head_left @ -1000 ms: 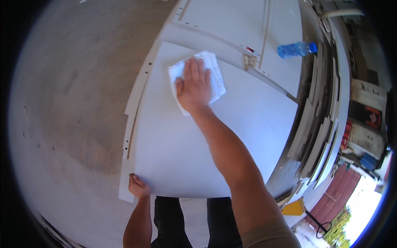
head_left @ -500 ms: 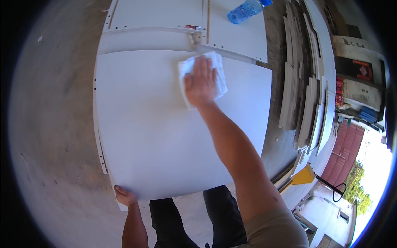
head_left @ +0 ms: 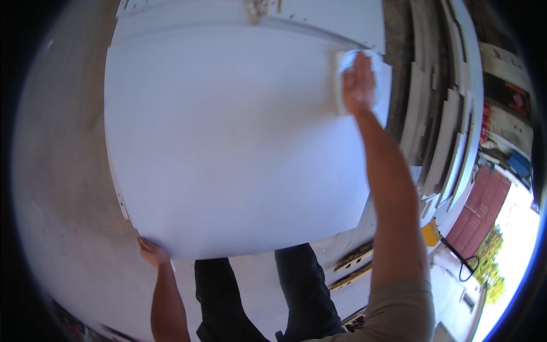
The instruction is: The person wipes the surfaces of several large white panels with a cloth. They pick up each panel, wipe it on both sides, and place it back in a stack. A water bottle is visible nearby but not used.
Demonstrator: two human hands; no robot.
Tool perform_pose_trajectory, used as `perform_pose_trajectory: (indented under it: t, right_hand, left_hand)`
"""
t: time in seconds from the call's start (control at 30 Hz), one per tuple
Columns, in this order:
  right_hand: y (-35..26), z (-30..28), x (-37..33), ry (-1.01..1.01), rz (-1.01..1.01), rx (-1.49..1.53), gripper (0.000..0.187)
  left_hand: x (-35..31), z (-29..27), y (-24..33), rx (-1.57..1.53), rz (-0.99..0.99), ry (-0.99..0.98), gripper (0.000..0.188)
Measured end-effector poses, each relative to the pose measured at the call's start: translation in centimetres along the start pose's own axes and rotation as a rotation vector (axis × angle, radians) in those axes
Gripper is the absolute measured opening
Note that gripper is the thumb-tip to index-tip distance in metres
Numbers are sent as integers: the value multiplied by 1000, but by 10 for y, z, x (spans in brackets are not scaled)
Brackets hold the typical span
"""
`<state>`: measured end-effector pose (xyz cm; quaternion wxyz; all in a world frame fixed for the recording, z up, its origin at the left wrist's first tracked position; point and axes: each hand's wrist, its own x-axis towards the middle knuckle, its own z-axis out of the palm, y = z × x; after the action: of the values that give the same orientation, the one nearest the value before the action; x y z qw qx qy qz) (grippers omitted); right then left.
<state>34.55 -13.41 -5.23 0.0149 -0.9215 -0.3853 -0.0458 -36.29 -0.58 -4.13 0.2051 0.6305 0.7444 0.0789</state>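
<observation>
Right hand (head_left: 359, 84) is lying flat on cloth (head_left: 341, 98), left hand (head_left: 153, 252) gripping the panel (head_left: 228, 148) (likely stiff, slick) at its handiest corner!

The left head-worn fisheye looks down above dark-trousered legs (head_left: 219, 290), facing out across the white panel (head_left: 228, 142), near enough that the panel fills the middle

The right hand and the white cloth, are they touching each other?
Touching: the head view shows the right hand lying flat on the white cloth.
</observation>
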Motion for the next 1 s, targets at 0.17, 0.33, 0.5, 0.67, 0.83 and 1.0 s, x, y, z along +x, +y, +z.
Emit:
perform_pose_trajectory:
  t: [0.17,0.33,0.5,0.67,0.83,1.0]
  right_hand:
    - [80,-5,-11,41,-239,55,61]
    - [98,-20,-90,9,-290,54,61]
    - [77,-41,-218,-29,-85,85,64]
    - [-21,-42,-254,14,130,85,64]
    - [-220,-44,-211,10,-111,272,64]
    - [-341,-83,-307,-326,-586,535,64]
  left_hand:
    - [12,-2,3,-5,-12,45,62]
    - [19,-9,-3,34,-117,66,64]
    - [26,-9,-8,-2,-227,67,63]
    - [29,-1,-46,152,61,176,61]
    - [16,2,1,67,21,113,53]
    - [17,-6,9,117,2,92,50]
